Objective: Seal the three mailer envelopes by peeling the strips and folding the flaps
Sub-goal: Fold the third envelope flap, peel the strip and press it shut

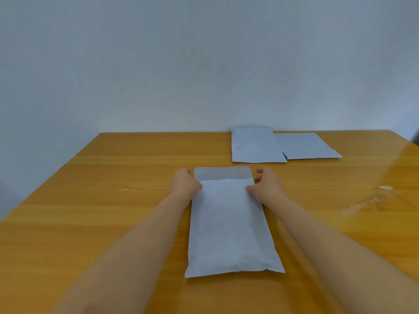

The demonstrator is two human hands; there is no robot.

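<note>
A white padded mailer envelope [229,227] lies lengthwise in front of me on the wooden table, its grey flap [223,172] open and flat at the far end. My left hand [184,183] pinches the envelope's left edge just below the flap. On the opposite edge, my right hand [265,183] grips at the same height, thumb on top. Two more white mailers lie flat at the back right: one [255,145] partly overlapping the other [306,146]. No peel strip can be made out.
The wooden table [113,177] runs to a pale wall at the back. A clear plastic film or strip [371,198] glints on the table's right side. A dark object shows at the far right edge [416,139].
</note>
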